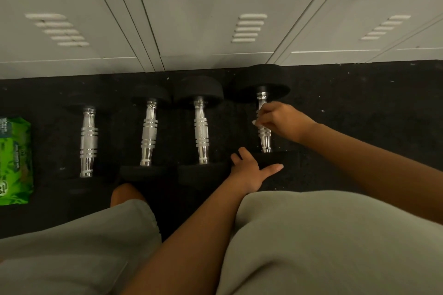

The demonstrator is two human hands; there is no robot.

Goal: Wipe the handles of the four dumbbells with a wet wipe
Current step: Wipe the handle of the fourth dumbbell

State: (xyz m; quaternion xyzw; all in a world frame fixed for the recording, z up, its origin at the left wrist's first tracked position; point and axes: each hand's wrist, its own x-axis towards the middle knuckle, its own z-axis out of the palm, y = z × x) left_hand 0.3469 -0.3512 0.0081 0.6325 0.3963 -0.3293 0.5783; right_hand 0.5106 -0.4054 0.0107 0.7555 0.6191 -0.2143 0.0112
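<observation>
On the black rubber floor [359, 108] in front of the grey lockers [215, 31], the four dumbbells lie side by side, and my right hand [280, 120] is pinched around the rightmost handle [265, 136], with what looks like the wet wipe [255, 123] under my fingertips. My left hand [251, 172] lies open and flat on that dumbbell's near head [287, 163], I judge to stop it rolling. The green wipe pack [14, 160] sits far left.

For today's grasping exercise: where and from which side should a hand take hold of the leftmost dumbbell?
Grip the leftmost dumbbell around the ringed middle of its chrome handle, coming from above. It lies flat on the floor, and the black heads block both ends.
</observation>
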